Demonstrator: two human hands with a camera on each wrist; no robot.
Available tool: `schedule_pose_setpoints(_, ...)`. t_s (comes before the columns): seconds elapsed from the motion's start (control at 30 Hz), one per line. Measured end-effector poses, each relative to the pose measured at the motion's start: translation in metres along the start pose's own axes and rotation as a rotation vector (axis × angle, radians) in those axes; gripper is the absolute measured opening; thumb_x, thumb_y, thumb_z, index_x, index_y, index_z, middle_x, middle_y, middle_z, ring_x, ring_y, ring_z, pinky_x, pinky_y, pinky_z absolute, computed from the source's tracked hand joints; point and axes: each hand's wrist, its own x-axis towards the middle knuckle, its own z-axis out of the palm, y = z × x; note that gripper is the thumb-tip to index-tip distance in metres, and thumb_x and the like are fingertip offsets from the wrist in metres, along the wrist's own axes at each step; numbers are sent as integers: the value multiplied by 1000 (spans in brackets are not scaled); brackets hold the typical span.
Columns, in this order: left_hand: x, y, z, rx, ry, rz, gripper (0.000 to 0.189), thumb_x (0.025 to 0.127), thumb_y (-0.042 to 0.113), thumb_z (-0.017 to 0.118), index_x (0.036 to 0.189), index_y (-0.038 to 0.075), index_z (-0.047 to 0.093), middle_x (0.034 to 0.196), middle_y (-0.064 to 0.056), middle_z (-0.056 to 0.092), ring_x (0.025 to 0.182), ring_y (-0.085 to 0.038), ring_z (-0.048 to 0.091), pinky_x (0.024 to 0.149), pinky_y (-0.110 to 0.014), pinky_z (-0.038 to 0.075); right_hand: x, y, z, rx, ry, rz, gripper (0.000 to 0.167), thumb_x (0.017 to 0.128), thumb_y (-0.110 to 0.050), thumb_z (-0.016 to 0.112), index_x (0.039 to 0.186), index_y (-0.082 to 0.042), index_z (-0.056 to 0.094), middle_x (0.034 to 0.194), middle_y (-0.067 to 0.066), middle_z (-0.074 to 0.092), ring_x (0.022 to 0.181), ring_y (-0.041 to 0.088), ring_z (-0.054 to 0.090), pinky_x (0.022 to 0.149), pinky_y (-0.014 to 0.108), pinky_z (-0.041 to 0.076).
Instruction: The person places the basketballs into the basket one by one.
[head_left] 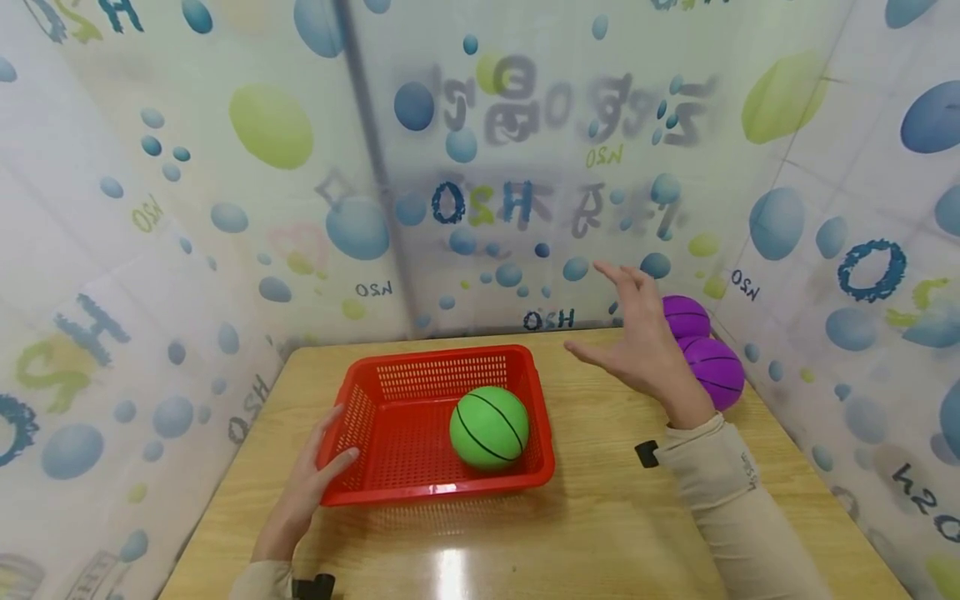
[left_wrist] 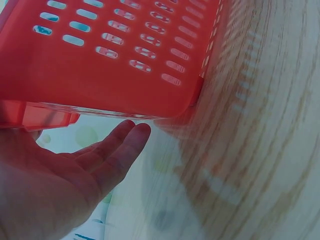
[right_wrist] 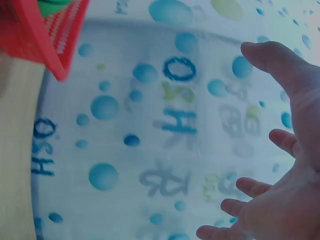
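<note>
A red plastic basket (head_left: 438,490) with slotted walls stands on the table, and a green ball (head_left: 489,427) with black lines lies in its right half. My left hand (head_left: 309,471) holds the basket's left side, thumb over the rim and fingers along the outside; in the left wrist view these fingers (left_wrist: 117,155) look fairly straight beside the wall. Raised to the right of the basket, my right hand (head_left: 637,350) has thumb and fingers spread apart and holds nothing. Two purple balls (head_left: 715,372) sit behind it, partly covered by the hand and wrist.
The wooden table (head_left: 600,533) reaches the patterned curtain (head_left: 480,292) at the back, and similar curtains hang on both sides. Each wrist carries a black strap piece (head_left: 647,454).
</note>
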Motion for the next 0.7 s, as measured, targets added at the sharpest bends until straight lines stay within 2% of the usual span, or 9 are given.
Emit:
schedule_pose_setpoints(0.17, 1, 2, 0, 3, 1, 11, 82, 111, 23, 67, 179, 24, 20, 186, -16, 11, 167, -45, 13, 127, -81, 16, 2, 16, -33, 20, 89, 51, 116, 86, -36, 98, 177, -29, 27, 174, 27, 22, 158, 51, 28, 119, 82, 30)
schedule_pose_setpoints(0.3, 1, 1, 0, 1, 4, 15, 82, 111, 22, 66, 179, 24, 20, 185, -16, 11, 166, -46, 15, 127, -79, 17, 3, 33, -51, -3, 134, 113, 122, 84, -41, 99, 178, -34, 21, 176, 23, 21, 158, 49, 26, 119, 84, 29)
schedule_pose_setpoints(0.5, 1, 1, -1, -4, 2, 1, 82, 112, 23, 67, 179, 26, 20, 186, -16, 10, 165, -45, 18, 127, -76, 21, -2, 50, -68, -6, 170, 212, 127, 83, -47, 100, 179, -37, 17, 179, 20, 16, 160, 50, 25, 117, 85, 31)
schedule_pose_setpoints(0.7, 0, -1, -1, -4, -2, -6, 83, 111, 23, 67, 179, 26, 20, 186, -17, 11, 165, -46, 18, 127, -77, 21, -7, 60, -78, 17, 184, 265, 129, 83, -50, 99, 179, -41, 14, 181, 19, 10, 160, 54, 24, 118, 87, 27)
